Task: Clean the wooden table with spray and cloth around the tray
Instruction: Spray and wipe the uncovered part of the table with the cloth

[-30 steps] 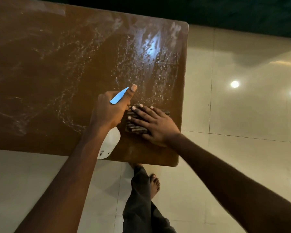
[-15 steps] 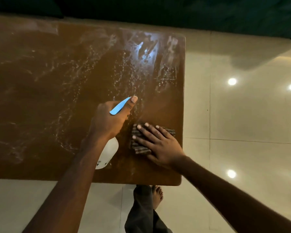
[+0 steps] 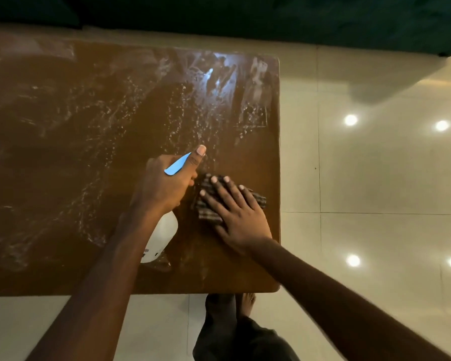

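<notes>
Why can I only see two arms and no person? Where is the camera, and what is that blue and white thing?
The camera sits on the person's head and looks down, so you see what they see: their own arms, and a bare foot on the shiny floor below. There is no machine here, only two hands. The big brown thing is a wooden table. The white speckles and streaks on it look like wet spray. The left hand grips a spray bottle. It has a white body and a blue top, and the thumb lies along the blue part. The right hand lies flat, fingers straight, pressing a dark striped cloth onto the table near its right edge. No tray shows in this picture.
</notes>
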